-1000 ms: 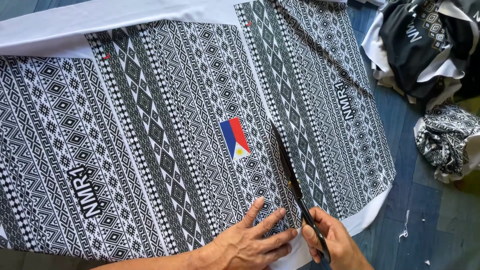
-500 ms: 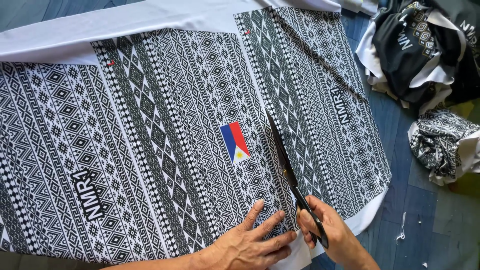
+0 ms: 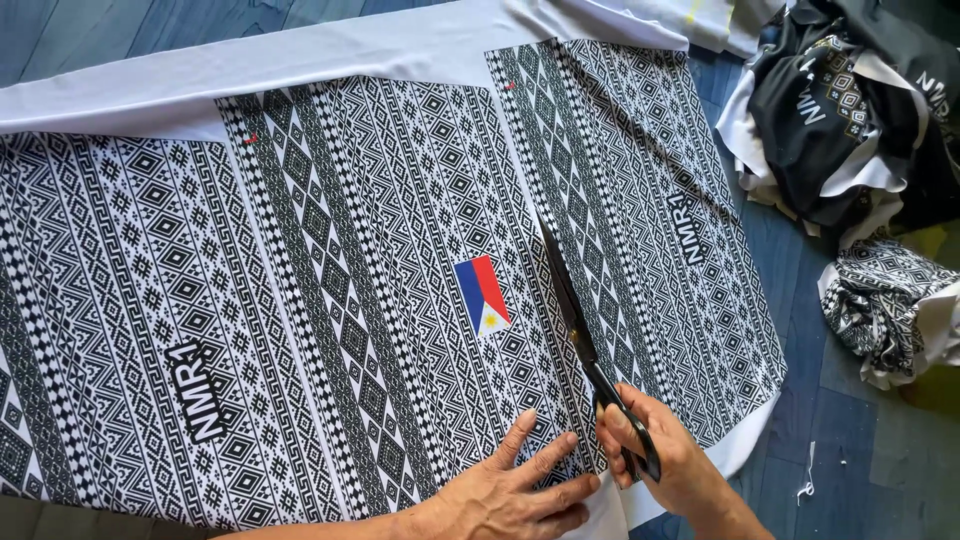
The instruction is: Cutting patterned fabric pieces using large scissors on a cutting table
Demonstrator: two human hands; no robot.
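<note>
We've got a big sheet of black & white patterned fabric [image 3: 330, 300] spread flat over a blue plank floor [image 3: 850, 440], filling most of the view from the left edge to right of centre. Our right hand [image 3: 660, 455] is closed round the black handles of the scissors [image 3: 590, 355], fingers thru the loops, near the near edge of the cloth; the blades run from there up & away along the seam-like line between two printed panels, tips pointing to the far side. Our left hand [image 3: 510, 490] lies flat, fingers spread, pressing the fabric down just left of the cut line, gripping nothing. As for progress: the cut looks begun at the near edge, w/ the blades lying in the line approx. a third of the way up the panel; we can't tell exactly how far the cloth has parted under the blades. The stretch from the blade tips to the white border at the far side looks uncut, so most of this line is left, in our judgement. The right panel is attached along that far part. A small flag print [image 3: 483, 293] in blue, red & white sits just left of the blades. Far right, well apart, a heap of cut fabric pieces [image 3: 850, 110] and a smaller crumpled bundle [image 3: 885, 300] lie on the floor.
</note>
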